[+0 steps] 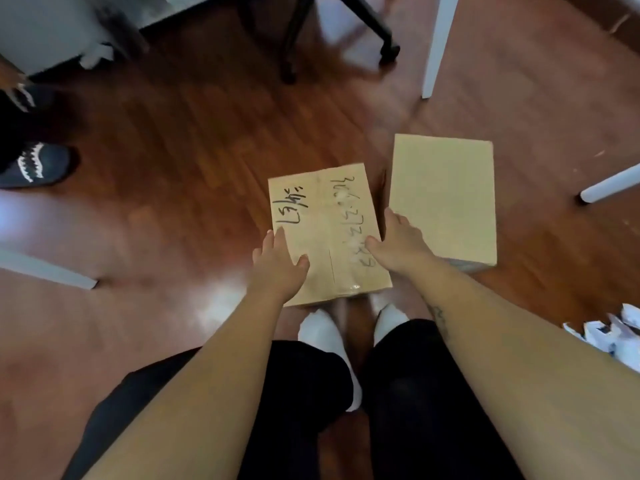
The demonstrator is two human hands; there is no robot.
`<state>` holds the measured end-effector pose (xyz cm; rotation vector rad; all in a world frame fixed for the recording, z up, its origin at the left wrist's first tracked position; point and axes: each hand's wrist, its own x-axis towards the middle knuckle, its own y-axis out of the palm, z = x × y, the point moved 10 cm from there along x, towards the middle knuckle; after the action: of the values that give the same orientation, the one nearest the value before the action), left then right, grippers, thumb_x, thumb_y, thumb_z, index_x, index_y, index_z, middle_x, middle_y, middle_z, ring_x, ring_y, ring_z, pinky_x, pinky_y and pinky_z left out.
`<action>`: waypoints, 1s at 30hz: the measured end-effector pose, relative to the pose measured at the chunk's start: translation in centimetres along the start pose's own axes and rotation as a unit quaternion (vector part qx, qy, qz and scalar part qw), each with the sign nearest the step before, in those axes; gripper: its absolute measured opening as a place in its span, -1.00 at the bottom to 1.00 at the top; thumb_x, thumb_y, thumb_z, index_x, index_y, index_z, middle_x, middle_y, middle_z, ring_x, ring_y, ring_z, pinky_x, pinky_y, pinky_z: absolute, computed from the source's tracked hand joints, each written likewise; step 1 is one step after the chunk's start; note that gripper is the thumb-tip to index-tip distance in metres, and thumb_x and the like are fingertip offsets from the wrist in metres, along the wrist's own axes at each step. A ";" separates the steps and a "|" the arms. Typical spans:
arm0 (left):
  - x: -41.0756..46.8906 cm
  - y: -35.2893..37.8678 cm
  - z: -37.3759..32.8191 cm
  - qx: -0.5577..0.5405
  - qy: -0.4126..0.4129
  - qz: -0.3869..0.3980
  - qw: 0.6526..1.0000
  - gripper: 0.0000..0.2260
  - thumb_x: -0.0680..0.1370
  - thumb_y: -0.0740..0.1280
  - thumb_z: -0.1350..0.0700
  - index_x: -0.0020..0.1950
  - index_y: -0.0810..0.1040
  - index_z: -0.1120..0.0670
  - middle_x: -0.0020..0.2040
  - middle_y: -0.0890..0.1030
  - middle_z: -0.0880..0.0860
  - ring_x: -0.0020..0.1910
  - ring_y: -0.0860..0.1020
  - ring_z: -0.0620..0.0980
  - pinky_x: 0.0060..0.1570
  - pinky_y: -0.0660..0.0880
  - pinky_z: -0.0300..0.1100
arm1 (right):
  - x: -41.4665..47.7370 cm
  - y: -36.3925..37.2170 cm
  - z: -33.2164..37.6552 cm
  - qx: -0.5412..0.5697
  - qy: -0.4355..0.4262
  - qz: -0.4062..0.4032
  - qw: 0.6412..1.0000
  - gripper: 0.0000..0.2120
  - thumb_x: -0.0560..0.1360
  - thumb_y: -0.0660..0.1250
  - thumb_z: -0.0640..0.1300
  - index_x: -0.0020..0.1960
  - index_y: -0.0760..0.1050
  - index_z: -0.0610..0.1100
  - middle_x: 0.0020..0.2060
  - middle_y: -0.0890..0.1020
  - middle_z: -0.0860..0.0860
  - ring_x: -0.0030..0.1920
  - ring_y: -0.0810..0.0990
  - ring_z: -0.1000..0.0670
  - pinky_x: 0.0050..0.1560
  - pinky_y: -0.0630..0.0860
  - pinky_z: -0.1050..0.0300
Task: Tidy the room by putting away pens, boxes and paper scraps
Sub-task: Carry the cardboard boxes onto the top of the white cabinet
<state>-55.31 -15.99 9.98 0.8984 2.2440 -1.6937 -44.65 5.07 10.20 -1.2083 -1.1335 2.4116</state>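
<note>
Directly ahead on the floor point(173, 168), the box point(325, 233) is flanked lengthwise by left hand point(278, 263) and right hand point(403, 242), both spread wide against it.

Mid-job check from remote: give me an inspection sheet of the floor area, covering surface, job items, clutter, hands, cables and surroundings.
Surface: glossy reddish wood floor, glare patches.
Job's things: written-on cardboard box lies flat in front of the person's feet; plain cardboard box lies just to its right, a narrow gap between them. No pens seen.
Clutter: crumpled paper scraps at the right edge.
Hands: left hand on the written-on box's left edge; right hand at its right edge, thumb on top. Box not visibly lifted.
Cables: nothing seen.
Surroundings: office chair base at the top, white table legs, a dark slipper at the left.
</note>
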 end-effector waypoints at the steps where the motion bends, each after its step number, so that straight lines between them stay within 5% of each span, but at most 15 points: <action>1: 0.4 1.5 1.0 -0.007 -0.016 0.015 1.000 -0.32 0.59 0.23 -0.08 0.62 -0.01 0.07 0.62 0.05 0.08 0.53 0.12 0.20 0.40 0.23 0.08 | 0.4 1.6 -0.6 0.008 0.011 0.017 1.000 -0.29 0.57 0.17 0.10 0.58 -0.03 -0.13 0.52 0.19 -0.13 0.46 0.22 -0.30 0.44 0.25 -0.12; 7: 2.3 6.8 5.7 -0.104 -0.137 0.047 0.984 -0.41 0.55 0.29 -0.02 0.50 0.20 0.18 0.46 0.28 0.16 0.36 0.32 0.28 0.22 0.38 0.05 | 2.4 7.1 -3.4 0.076 0.074 0.038 0.994 -0.48 0.50 0.22 0.04 0.37 0.30 -0.22 0.26 0.42 -0.23 0.28 0.43 -0.27 0.24 0.43 -0.07; 11: 3.8 9.5 6.6 -0.222 -0.183 0.050 0.956 -0.42 0.52 0.35 -0.04 0.45 0.24 0.13 0.35 0.39 0.14 0.26 0.46 0.22 0.25 0.47 0.09 | 4.0 9.8 -6.1 0.189 0.123 0.034 0.974 -0.54 0.36 0.22 0.05 0.12 0.52 -0.24 0.03 0.62 -0.18 0.07 0.60 -0.22 -0.09 0.48 0.09; 15: 4.2 11.5 8.0 -0.301 -0.231 0.043 0.924 -0.52 0.55 0.36 -0.10 0.33 0.30 0.11 0.23 0.49 0.09 0.19 0.51 0.16 0.19 0.50 0.07 | 4.4 10.9 -7.5 0.336 0.169 0.023 0.927 -0.71 0.52 0.33 -0.11 0.21 0.49 -0.15 0.04 0.61 0.01 0.05 0.57 -0.05 0.03 0.48 0.14; 18: 4.0 12.7 8.9 -0.334 -0.251 0.072 0.906 -0.45 0.52 0.36 -0.20 0.39 0.29 0.02 0.21 0.50 0.00 0.17 0.52 0.16 0.07 0.54 0.13 | 4.6 12.5 -7.8 0.424 0.190 0.037 0.885 -0.66 0.50 0.38 -0.06 0.25 0.46 -0.06 0.09 0.63 0.02 -0.03 0.60 0.00 -0.19 0.48 0.19; 23: 4.1 10.9 9.4 -0.352 -0.237 0.026 0.905 -0.51 0.50 0.40 -0.18 0.33 0.38 -0.02 0.12 0.53 -0.06 0.09 0.55 0.08 -0.18 0.56 -0.05 | 4.5 12.5 -6.7 0.436 0.168 0.035 0.883 -0.69 0.51 0.38 -0.13 0.21 0.41 -0.05 0.11 0.60 0.04 0.13 0.56 0.01 0.01 0.47 0.15; 30: 4.3 3.9 7.0 -0.393 -0.183 -0.010 0.901 -0.68 0.56 0.37 -0.05 0.27 0.51 0.01 0.14 0.63 0.01 0.11 0.61 0.10 0.05 0.60 0.20 | 3.0 5.3 -2.4 0.435 0.086 -0.015 0.896 -0.76 0.53 0.35 -0.16 0.13 0.37 0.00 0.06 0.56 0.04 0.07 0.52 0.00 0.11 0.50 0.05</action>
<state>-57.92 -20.30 2.44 0.3223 2.3242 -0.7119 -44.00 4.24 3.77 -1.0126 0.0388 2.2732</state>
